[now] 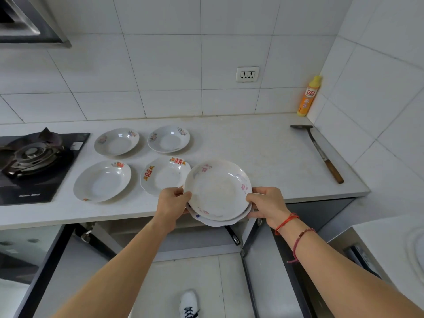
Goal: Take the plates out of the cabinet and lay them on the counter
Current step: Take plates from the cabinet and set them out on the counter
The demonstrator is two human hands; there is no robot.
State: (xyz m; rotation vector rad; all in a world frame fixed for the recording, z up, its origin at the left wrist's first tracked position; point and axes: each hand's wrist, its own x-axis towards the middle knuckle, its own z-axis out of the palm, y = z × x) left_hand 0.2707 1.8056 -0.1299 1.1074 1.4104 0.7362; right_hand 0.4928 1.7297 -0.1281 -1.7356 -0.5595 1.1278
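I hold a small stack of white plates (pixel 218 189) over the counter's front edge; the top one has faint pink marks, and a second plate's rim (pixel 218 223) shows beneath it. My left hand (pixel 173 201) grips the stack's left rim and my right hand (pixel 267 204) grips its right rim. Several plates lie on the white counter (pixel 263 148): two at the back (pixel 116 141) (pixel 168 138), one at the front left (pixel 102 181), and one with red and orange marks (pixel 164 174), partly hidden behind the held stack. The cabinet (pixel 195 237) below stands open.
A black gas hob (pixel 34 164) takes the counter's left end. A spatula with a wooden handle (pixel 321 152) lies at the right, and an orange bottle (pixel 308 96) stands in the back corner. Open cabinet doors (pixel 259 271) flank my arms. A range hood (pixel 29 24) hangs upper left.
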